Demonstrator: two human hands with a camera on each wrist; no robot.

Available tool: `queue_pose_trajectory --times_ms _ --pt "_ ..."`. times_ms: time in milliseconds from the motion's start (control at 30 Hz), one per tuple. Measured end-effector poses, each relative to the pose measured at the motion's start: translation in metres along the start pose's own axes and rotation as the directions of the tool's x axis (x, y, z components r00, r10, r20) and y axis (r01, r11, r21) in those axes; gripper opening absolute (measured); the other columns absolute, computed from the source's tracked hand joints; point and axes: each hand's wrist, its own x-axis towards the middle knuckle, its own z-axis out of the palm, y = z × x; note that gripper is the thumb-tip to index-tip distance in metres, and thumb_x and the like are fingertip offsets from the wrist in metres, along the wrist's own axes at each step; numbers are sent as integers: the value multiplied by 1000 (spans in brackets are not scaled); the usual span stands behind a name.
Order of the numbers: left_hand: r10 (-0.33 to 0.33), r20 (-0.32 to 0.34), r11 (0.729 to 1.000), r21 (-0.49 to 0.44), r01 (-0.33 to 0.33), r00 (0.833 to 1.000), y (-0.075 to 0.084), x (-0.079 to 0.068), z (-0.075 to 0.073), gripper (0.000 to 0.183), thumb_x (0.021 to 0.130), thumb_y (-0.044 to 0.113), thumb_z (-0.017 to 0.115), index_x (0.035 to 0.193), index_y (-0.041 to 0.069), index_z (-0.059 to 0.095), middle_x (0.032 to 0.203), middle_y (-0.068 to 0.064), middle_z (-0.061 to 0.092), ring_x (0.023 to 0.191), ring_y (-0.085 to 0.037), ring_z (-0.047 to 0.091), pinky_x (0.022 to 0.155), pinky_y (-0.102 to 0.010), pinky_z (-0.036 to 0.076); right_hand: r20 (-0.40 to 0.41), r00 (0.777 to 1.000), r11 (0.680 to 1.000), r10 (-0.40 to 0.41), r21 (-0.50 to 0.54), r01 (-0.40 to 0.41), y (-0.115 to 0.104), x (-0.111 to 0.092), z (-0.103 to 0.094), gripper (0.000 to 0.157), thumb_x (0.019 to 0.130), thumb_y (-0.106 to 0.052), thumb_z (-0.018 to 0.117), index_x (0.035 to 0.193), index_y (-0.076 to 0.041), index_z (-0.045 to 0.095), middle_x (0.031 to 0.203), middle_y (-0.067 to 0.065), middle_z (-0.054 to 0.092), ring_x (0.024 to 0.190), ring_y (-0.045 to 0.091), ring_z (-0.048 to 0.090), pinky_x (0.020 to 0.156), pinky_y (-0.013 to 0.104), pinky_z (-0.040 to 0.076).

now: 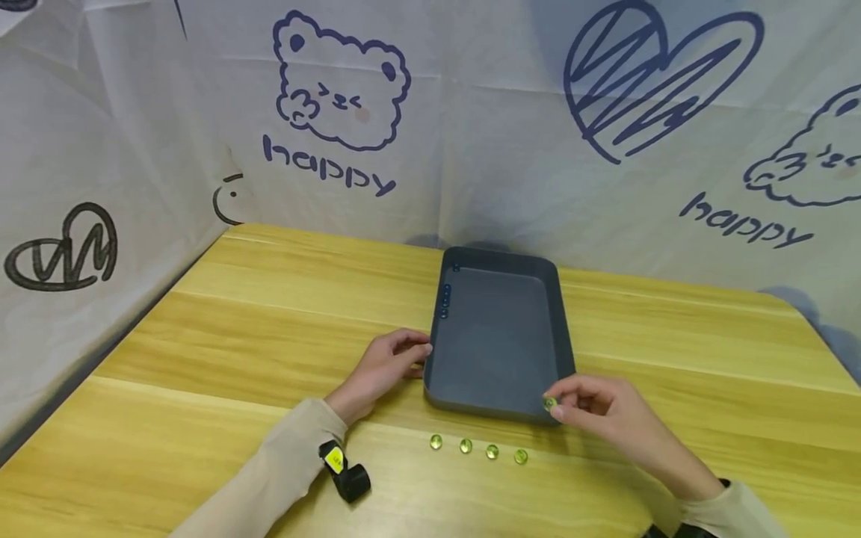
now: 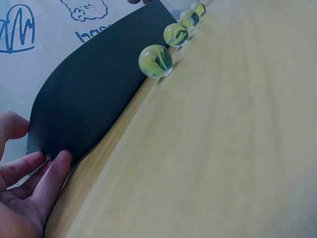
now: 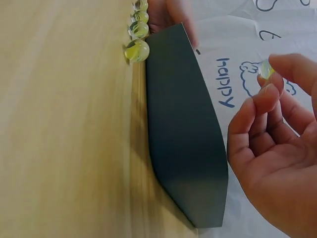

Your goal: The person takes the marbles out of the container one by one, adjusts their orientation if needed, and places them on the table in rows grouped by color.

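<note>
Doodle-marked white cloth [image 1: 484,149] backs a yellow wood-grain bench [image 1: 673,336]. Fingers of the right hand [image 1: 602,407] pinch a clear yellow-green glass marble [image 1: 549,403] at the near right corner of a dark-grey rectangular tray [image 1: 498,336]; the left hand [image 1: 385,365], fingers parted, touches the tray's side. Placing the marble looks like the step in hand, calling next for controlled release.

On the bench [image 1: 323,299], four marbles [image 1: 466,446] lie before the tray [image 1: 498,344] (small balls [image 1: 446,299] sit inside, along its left wall); left hand [image 1: 380,368] at its left side, right hand [image 1: 608,411] at its near right corner, cloth [image 1: 498,149] behind.
</note>
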Motion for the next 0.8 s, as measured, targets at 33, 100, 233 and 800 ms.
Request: queue_pose_trajectory --times_ms 33,100,233,800 --pt "0 2 1000 -2 0 1000 -1 0 0 31 90 9 54 115 -8 54 106 -17 57 91 -22 58 75 -31 53 13 1000 1000 -6 2 6 1 -2 -1 24 88 -13 60 106 3 60 80 8 59 63 21 53 52 30 48" --pt "1 4 1000 -3 -1 1000 -1 1 0 31 90 8 54 116 -9 54 106 -18 57 93 -24 57 75 -32 53 28 999 1000 -22 4 22 2 -5 -2 23 88 -11 59 105 4 60 79 8 59 63 20 53 52 29 47" --pt "6 9 1000 -1 -6 1000 -2 1 -1 32 90 9 54 117 -9 53 107 -19 57 96 -28 57 76 -32 53 48 999 1000 -20 16 19 5 -9 -4 21 89 -10 58 105 3 60 77 8 59 60 17 52 49 29 45" --pt "18 4 1000 -24 -18 1000 -26 18 -3 31 89 13 57 116 -3 56 107 -14 58 92 -22 58 73 -31 53 301 951 990 -69 140 28 18 -12 -18 18 89 -3 55 105 4 61 81 3 60 66 9 53 53 29 47"
